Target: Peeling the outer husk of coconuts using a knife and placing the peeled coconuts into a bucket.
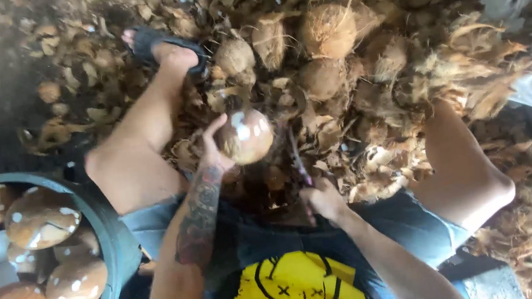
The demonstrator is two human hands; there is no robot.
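Observation:
My left hand (212, 151) grips a peeled brown coconut (245, 136) with white patches, held up in front of my lap. My right hand (324, 201) is closed around the handle of a thin dark blade (297, 159) that points up toward the coconut. Both forearms reach forward over my grey shorts; the left one is tattooed. Just beyond the held coconut lies a heap of hairy unpeeled coconuts (326, 30).
A dark round tub (113, 237) at my lower left holds several peeled coconuts (41, 221). My left foot in a black sandal (162, 46) rests on shell scraps. Loose brown fibre (473, 70) is piled at the right, over my right knee.

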